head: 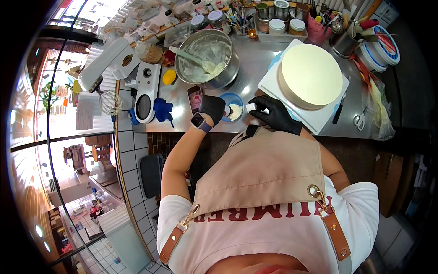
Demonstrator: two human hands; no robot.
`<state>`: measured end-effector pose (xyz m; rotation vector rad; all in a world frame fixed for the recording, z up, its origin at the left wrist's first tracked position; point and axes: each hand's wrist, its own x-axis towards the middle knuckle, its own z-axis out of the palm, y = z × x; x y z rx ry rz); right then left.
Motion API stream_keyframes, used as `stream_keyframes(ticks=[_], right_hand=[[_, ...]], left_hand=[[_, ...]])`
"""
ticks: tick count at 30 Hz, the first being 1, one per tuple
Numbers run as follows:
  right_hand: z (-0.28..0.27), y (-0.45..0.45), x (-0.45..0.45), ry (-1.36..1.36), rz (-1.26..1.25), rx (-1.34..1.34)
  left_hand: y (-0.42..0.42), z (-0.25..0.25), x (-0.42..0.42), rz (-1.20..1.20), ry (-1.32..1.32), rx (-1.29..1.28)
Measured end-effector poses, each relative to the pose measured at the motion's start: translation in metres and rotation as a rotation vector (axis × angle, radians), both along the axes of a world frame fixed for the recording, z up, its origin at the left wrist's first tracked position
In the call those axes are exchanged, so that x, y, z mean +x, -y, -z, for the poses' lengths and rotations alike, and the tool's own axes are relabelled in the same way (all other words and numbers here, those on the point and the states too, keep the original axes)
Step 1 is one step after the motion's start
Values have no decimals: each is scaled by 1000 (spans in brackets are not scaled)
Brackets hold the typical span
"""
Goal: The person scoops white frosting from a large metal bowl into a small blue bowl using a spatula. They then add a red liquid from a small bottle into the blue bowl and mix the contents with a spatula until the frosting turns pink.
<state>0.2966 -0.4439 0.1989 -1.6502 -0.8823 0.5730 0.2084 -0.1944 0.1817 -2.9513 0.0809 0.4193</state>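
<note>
My left hand (213, 109), in a black glove, is closed around a small bottle, whose end shows over a blue bowl (241, 99). Pale cream (235, 112) lies in the bowl. My right hand (273, 111), also black-gloved, pinches a small white cap (252, 107) just right of the bowl. Behind, a steel mixing bowl (232, 70) holds a spatula (186, 55) and leftover cream. A round cake (312, 73), coated smooth in pale cream, stands on a white square board (309, 124) to the right.
A stand mixer (106, 61) with a whisk is at the left. A phone (195, 97) and blue cloth-like item (163, 110) lie near my left hand. At right are a black-handled knife (338, 113), scissors (359, 120) and piping bags (376, 106). Jars and tools line the back.
</note>
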Motion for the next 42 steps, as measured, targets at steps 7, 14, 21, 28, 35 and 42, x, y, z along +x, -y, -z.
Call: stream_keyframes(ticks=[7, 14, 21, 28, 35, 42], right_hand=[[2, 0, -1, -1, 8, 24], [5, 0, 0, 6, 2, 13], [3, -1, 0, 18, 9, 11], [1, 0, 2, 27, -7, -7], [-1, -1, 1, 48, 0, 33], [-5, -8, 0, 44, -8, -6]], left_hand=[[-1, 3, 0, -28, -13, 21], [-5, 7, 0, -10, -8, 4], [-3, 2, 2, -39, -30, 38], [-7, -2, -8, -76, 1, 36], [-22, -32, -28, -163, -71, -65], [-17, -38, -52, -371, 189, -640]])
